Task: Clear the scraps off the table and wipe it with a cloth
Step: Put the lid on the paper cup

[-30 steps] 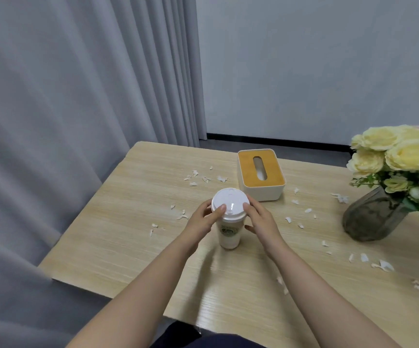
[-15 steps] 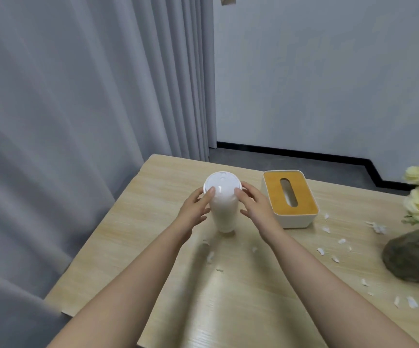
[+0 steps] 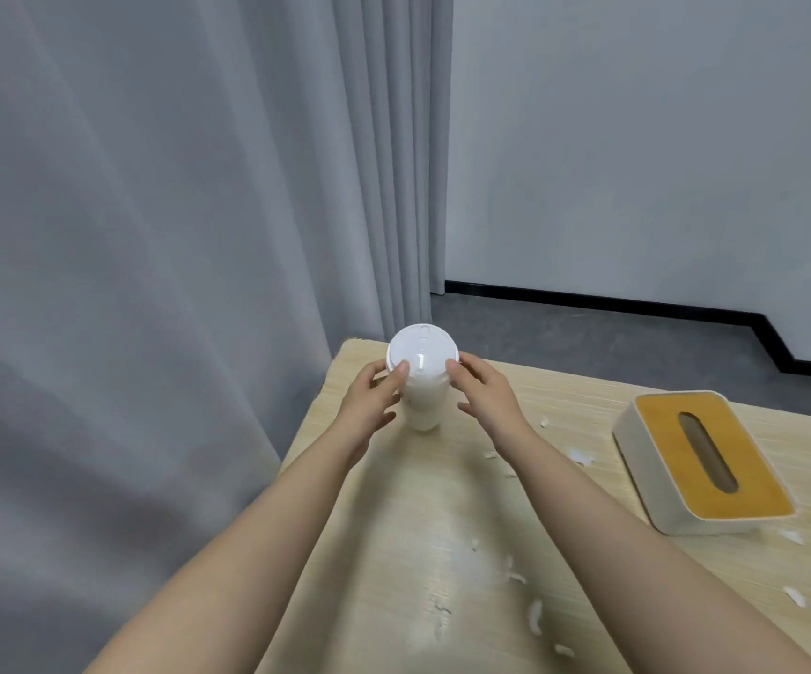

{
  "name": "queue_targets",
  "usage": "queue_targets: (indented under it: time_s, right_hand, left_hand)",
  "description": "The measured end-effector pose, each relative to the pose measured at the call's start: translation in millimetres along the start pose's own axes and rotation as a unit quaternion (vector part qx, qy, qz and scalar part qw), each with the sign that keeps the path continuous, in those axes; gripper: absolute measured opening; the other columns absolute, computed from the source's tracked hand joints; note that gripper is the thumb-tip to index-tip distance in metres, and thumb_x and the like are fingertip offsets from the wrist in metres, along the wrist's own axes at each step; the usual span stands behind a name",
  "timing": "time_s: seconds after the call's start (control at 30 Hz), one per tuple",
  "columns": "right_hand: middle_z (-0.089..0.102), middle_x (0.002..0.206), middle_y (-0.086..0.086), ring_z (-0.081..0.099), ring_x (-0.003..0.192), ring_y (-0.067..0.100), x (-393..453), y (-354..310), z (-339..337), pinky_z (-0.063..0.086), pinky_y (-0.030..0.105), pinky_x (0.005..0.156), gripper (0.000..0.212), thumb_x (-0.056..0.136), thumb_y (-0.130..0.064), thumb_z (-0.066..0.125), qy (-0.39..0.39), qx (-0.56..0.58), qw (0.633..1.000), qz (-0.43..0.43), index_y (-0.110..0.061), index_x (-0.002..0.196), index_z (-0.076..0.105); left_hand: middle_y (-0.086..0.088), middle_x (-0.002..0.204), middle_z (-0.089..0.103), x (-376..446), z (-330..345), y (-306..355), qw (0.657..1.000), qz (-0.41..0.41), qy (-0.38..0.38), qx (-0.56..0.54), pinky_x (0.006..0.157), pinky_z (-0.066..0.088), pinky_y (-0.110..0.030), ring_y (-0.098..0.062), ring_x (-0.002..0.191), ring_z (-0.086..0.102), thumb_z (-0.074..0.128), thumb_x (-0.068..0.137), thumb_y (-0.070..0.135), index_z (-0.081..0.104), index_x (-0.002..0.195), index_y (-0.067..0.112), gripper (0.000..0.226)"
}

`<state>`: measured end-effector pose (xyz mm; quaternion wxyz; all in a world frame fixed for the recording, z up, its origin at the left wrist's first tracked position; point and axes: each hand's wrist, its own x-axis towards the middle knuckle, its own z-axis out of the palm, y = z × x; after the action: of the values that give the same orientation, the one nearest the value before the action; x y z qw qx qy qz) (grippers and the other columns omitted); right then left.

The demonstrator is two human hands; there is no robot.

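a white lidded cup (image 3: 422, 381) stands upright near the far left corner of the wooden worktop (image 3: 394, 552), at about 11 o'clock from the viewer. both bare forearms reach out to it. the left hand (image 3: 369, 406) is at the cup's 9 o'clock side, thumb tip on the lid's rim and fingers curled round the cup's left side. the right hand (image 3: 484, 396) is at its 3 o'clock side, thumb on the rim's right edge, fingers bent toward the cup wall; whether those fingers press the wall or sit just off it cannot be told. the cup's base seems to touch the worktop, though this is not certain.

small white scraps (image 3: 535, 615) lie scattered on the worktop: a cluster at 6 o'clock from the cup, nearer the viewer, a few at 4 o'clock just beyond the right wrist, and more toward the right edge of the view. a cream tissue box (image 3: 705, 464) with an orange-brown slotted top sits at 3 to 4 o'clock from the cup, well apart from it. a grey curtain (image 3: 150, 235) hangs along the left, and a pale wall (image 3: 637, 138) with a dark skirting stands behind.
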<state>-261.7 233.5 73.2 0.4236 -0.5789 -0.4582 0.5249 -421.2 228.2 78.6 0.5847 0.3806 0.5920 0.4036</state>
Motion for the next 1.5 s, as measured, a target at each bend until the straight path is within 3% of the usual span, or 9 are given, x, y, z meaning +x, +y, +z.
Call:
queue_targets:
  time_s: [0.17, 0.4, 0.63, 0.73, 0.9, 1.0, 1.17, 1.37, 1.5]
  right_hand:
    - [0.060, 0.120, -0.007, 0.054, 0.113, 0.014, 42, -14, 41, 0.050, 0.035, 0.087, 0.028, 0.091, -0.039, 0.054, -0.001, 0.013, 1.000, 0.014, -0.028, 0.117, 0.059]
    - [0.058, 0.122, -0.002, 0.054, 0.114, 0.019, 96, -28, 86, 0.050, 0.038, 0.087, 0.033, 0.093, -0.036, 0.054, 0.002, 0.027, 0.999, 0.033, -0.022, 0.123, 0.055]
    - [0.060, 0.121, 0.000, 0.055, 0.115, 0.020, 132, -23, 106, 0.050, 0.034, 0.082, 0.039, 0.093, -0.035, 0.053, -0.003, 0.027, 0.998, 0.052, -0.018, 0.128, 0.053]
    - [0.060, 0.116, -0.002, 0.056, 0.112, 0.019, 140, -22, 110, 0.050, 0.030, 0.078, 0.036, 0.094, -0.034, 0.053, -0.004, 0.021, 0.999, 0.044, -0.018, 0.126, 0.054]
    - [0.061, 0.119, -0.001, 0.057, 0.112, 0.019, 149, -14, 114, 0.046, 0.041, 0.098, 0.039, 0.093, -0.039, 0.052, 0.001, -0.016, 0.999, 0.042, -0.019, 0.126, 0.055]
    - [0.060, 0.113, -0.002, 0.057, 0.108, 0.017, 149, -11, 118, 0.046, 0.042, 0.098, 0.038, 0.093, -0.039, 0.051, -0.004, -0.034, 0.999, 0.039, -0.019, 0.125, 0.056]
    - [0.056, 0.108, -0.005, 0.054, 0.102, 0.014, 147, -11, 119, 0.046, 0.039, 0.095, 0.037, 0.094, -0.037, 0.052, -0.011, -0.033, 0.999, 0.031, -0.017, 0.125, 0.055]
    - [0.056, 0.116, -0.004, 0.054, 0.114, 0.019, 148, -11, 118, 0.044, 0.037, 0.095, 0.041, 0.094, -0.041, 0.050, -0.028, -0.046, 0.998, 0.040, -0.019, 0.129, 0.051]
    - [0.053, 0.130, -0.001, 0.051, 0.115, 0.018, 143, -15, 115, 0.043, 0.032, 0.091, 0.050, 0.095, -0.043, 0.047, -0.034, -0.058, 0.996, 0.051, -0.017, 0.137, 0.045]
  left_hand:
    - [0.005, 0.122, 0.055, 46, -33, 17, 1.000, 0.002, 0.024, 0.003, 0.088, 0.044, -0.031, -0.019, 0.113, 0.055, 0.057, 0.089, 0.046, 0.047, 0.128, 0.021, 0.048]
    - [0.003, 0.124, 0.055, 98, -63, 36, 0.998, -0.008, 0.056, -0.023, 0.071, 0.044, -0.025, -0.017, 0.107, 0.056, 0.055, 0.091, 0.044, 0.048, 0.124, 0.018, 0.043]
    - [0.002, 0.123, 0.057, 131, -78, 35, 0.997, -0.014, 0.059, -0.040, 0.081, 0.041, -0.028, -0.017, 0.109, 0.055, 0.057, 0.091, 0.038, 0.051, 0.127, 0.018, 0.042]
    - [0.002, 0.121, 0.058, 139, -79, 32, 0.996, -0.014, 0.067, -0.052, 0.077, 0.043, -0.027, -0.016, 0.107, 0.055, 0.056, 0.092, 0.036, 0.052, 0.126, 0.017, 0.038]
    - [0.004, 0.120, 0.058, 150, -77, 24, 0.995, 0.000, 0.079, -0.055, 0.069, 0.044, -0.023, -0.013, 0.105, 0.055, 0.052, 0.094, 0.036, 0.054, 0.119, 0.023, 0.028]
    - [0.006, 0.128, 0.056, 153, -79, 18, 0.994, -0.012, 0.088, -0.070, 0.073, 0.045, -0.027, -0.015, 0.113, 0.054, 0.054, 0.092, 0.040, 0.049, 0.130, 0.026, 0.041]
    - [0.008, 0.128, 0.056, 151, -81, 14, 0.994, -0.004, 0.076, -0.073, 0.070, 0.044, -0.026, -0.012, 0.114, 0.054, 0.052, 0.093, 0.040, 0.048, 0.131, 0.029, 0.040]
    - [0.007, 0.118, 0.050, 145, -76, 12, 0.989, 0.033, 0.141, 0.003, 0.103, 0.040, -0.040, -0.016, 0.116, 0.051, 0.053, 0.092, 0.041, 0.043, 0.133, 0.021, 0.047]
    - [0.004, 0.128, 0.048, 141, -80, 9, 0.989, 0.020, 0.144, 0.040, 0.107, 0.037, -0.041, -0.019, 0.122, 0.049, 0.055, 0.090, 0.046, 0.039, 0.136, 0.017, 0.057]
